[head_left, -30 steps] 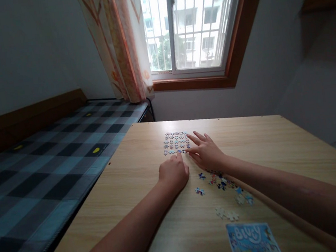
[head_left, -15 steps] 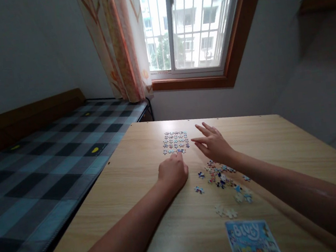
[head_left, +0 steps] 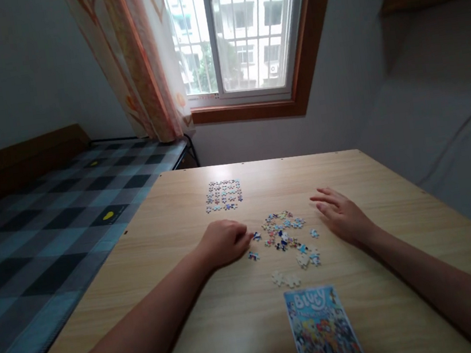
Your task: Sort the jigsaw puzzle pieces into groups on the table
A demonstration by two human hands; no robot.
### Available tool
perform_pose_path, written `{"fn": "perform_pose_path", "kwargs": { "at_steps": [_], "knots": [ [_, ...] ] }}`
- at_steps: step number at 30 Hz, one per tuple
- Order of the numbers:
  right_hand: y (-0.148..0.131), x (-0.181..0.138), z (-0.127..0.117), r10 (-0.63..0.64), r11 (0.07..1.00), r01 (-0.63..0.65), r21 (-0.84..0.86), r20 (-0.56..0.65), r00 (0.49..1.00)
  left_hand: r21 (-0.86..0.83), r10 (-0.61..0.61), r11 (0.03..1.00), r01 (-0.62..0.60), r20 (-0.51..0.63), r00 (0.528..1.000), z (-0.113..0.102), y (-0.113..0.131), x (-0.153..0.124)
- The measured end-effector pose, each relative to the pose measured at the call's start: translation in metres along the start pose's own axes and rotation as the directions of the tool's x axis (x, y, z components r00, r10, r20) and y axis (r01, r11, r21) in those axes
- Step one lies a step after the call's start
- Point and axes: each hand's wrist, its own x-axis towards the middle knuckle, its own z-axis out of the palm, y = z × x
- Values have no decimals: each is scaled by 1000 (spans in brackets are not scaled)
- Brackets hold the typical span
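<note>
My left hand [head_left: 225, 241] rests on the table with its fingers curled, the fingertips closed at the left edge of a dark blue and white puzzle piece [head_left: 257, 235]. Just below those fingers lies another small puzzle piece [head_left: 253, 256]. Right of the loose heap of puzzle pieces [head_left: 284, 234], my right hand [head_left: 342, 214] is open, its fingers stretched toward the left and holding nothing. Beyond my left hand, a rectangular arrangement of puzzle pieces [head_left: 224, 192] lies near the table's far side, with a separate row along its near edge.
A blue picture sheet [head_left: 325, 332] marked "Bluey" lies at the front of the wooden table [head_left: 187, 333]. Pale puzzle pieces [head_left: 286, 278] are just above it. On the left stands a bed with a checked cover [head_left: 73, 232]; a barred window [head_left: 234, 32] is behind the table.
My left hand has left the near row of the arrangement and come back to the loose piece. My right hand has moved right, away from the arrangement. The camera view has shifted.
</note>
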Motion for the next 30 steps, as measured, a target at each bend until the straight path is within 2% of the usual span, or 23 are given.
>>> {"fn": "perform_pose_path", "kwargs": {
  "at_steps": [4,6,8,11,14,16,23,30],
  "knots": [
    [-24,-6,-18,-104,993,107,45,-58,993,-31,79,996,-79,21,997,-3,-5,-2],
    [-39,-9,-29,-185,979,187,87,-28,982,-35,110,993,-109,33,993,-2,-8,-2],
    [-50,-14,-38,-302,948,290,132,81,950,-29,134,991,-133,44,990,0,-11,-1],
    [-59,-22,-46,-450,893,423,154,295,843,-14,144,990,-143,42,989,3,-13,1],
    [-61,-28,-48,-440,885,457,87,478,760,9,118,993,-119,29,993,4,-10,2],
    [-63,-30,-47,-408,890,454,48,529,744,27,109,994,-109,27,994,4,-7,2],
    [-70,-36,-28,-482,851,523,50,467,741,65,111,991,-113,29,993,4,-4,3],
    [-69,-41,-14,-514,827,560,42,459,724,63,118,991,-118,11,993,4,-3,3]
  ]
}}
